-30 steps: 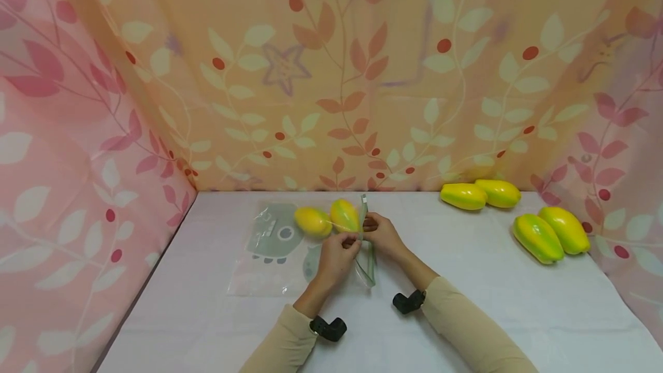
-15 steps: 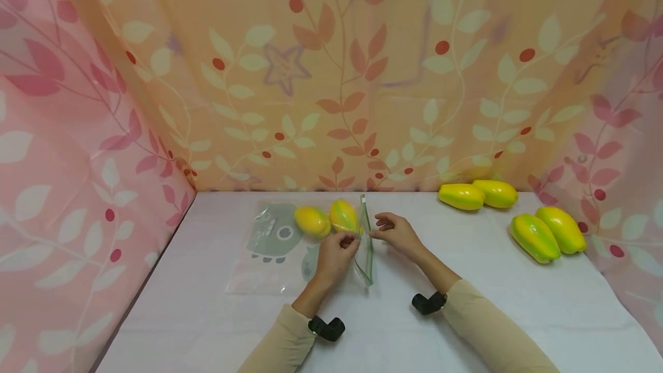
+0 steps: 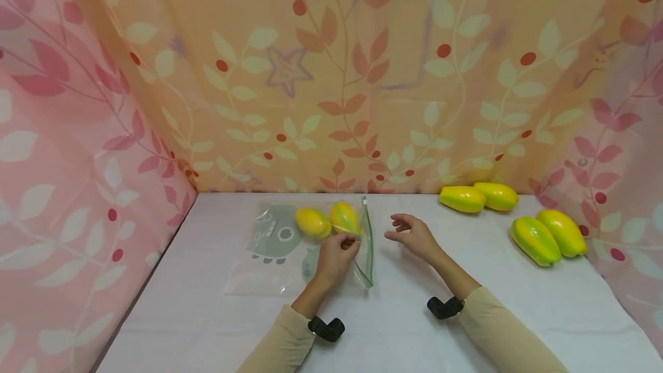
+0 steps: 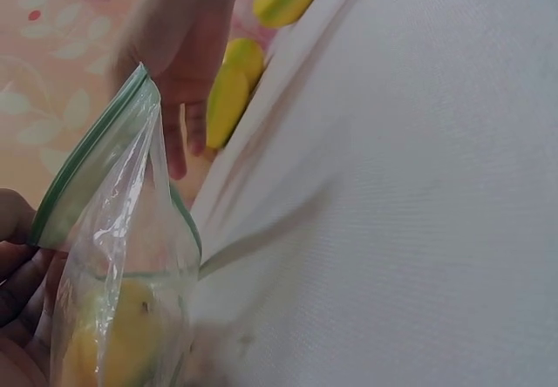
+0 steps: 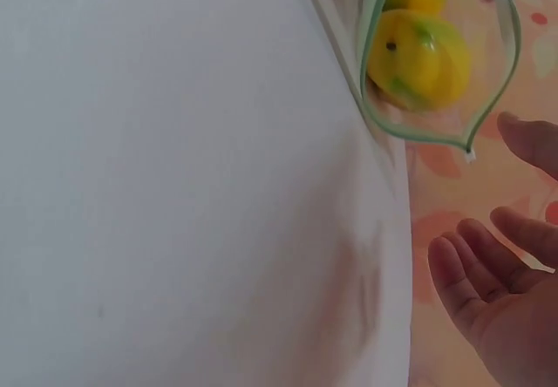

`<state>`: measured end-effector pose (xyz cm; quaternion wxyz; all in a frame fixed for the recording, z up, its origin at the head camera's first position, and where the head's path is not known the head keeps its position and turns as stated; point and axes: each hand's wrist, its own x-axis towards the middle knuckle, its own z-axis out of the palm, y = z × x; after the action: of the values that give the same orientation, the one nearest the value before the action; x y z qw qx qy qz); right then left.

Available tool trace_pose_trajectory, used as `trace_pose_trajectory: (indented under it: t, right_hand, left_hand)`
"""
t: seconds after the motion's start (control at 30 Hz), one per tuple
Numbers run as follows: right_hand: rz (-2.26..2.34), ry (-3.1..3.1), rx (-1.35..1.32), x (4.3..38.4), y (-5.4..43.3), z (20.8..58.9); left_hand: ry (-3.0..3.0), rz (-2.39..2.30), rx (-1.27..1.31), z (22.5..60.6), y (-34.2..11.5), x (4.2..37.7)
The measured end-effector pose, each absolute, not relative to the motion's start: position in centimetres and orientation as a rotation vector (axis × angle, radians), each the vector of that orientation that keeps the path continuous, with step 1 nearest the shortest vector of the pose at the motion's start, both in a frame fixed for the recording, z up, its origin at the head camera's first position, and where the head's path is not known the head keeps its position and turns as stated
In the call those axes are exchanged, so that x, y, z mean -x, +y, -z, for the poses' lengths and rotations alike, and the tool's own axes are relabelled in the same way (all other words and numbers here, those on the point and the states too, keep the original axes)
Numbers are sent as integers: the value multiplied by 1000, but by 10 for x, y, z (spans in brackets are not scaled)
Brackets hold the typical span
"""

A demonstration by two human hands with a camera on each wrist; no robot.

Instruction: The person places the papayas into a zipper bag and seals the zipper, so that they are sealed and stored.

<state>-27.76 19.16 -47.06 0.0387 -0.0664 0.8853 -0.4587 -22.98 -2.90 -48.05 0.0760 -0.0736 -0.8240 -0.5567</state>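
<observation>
A clear zip bag (image 3: 279, 232) with a grey-green cartoon print lies flat on the table, its green-edged mouth facing right. Two yellow-green papayas, one on the left (image 3: 312, 222) and one by the mouth (image 3: 344, 217), lie inside it. My left hand (image 3: 334, 261) pinches the upper layer at the mouth and holds it raised. The right wrist view looks in through the gaping green rim (image 5: 410, 134) at the fruit. To the right of the bag, my right hand (image 3: 416, 239) hovers with relaxed fingers apart from it, holding nothing.
Two papayas (image 3: 463, 199) lie together at the back right, against the patterned curtain (image 3: 331, 102). Another pair (image 3: 536, 240) sits closer, near the right side curtain. White cloth (image 3: 207, 332) covers the table.
My right hand has let go of the bag's mouth and moved right, away from it. My left hand keeps its pinch in the same place, and the bag mouth stays raised.
</observation>
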Motion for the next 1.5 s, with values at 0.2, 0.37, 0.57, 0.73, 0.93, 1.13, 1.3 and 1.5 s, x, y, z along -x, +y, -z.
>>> trace_pose_trajectory:
  t: [0.2,0.37,0.57,0.73,0.93,1.13,1.3,1.5]
  right_hand:
    - [1369,2753,205,275,209,464]
    - [1351,2783,215,274,222,460]
    - [1321,2799,166,273,237,455]
    - [1313,2834,150,272,249,449]
    - [1296,2848,124,269,266,440]
    - [1244,2861,94,266,286,435]
    - [1194,2893,60,262,302,431]
    - [1150,2934,3,257,319,426]
  left_hand:
    - [-2500,1664,221,481,-29,230]
    - [-2512,1667,204,481,-29,230]
    - [-2499,1666,216,481,-29,230]
    - [-2501,1659,201,483,-29,232]
    - [-2492,1647,209,483,-28,232]
    - [-2489,1630,213,483,-28,230]
    - [-2481,1624,224,483,-29,229]
    - [-2484,1639,213,483,-29,229]
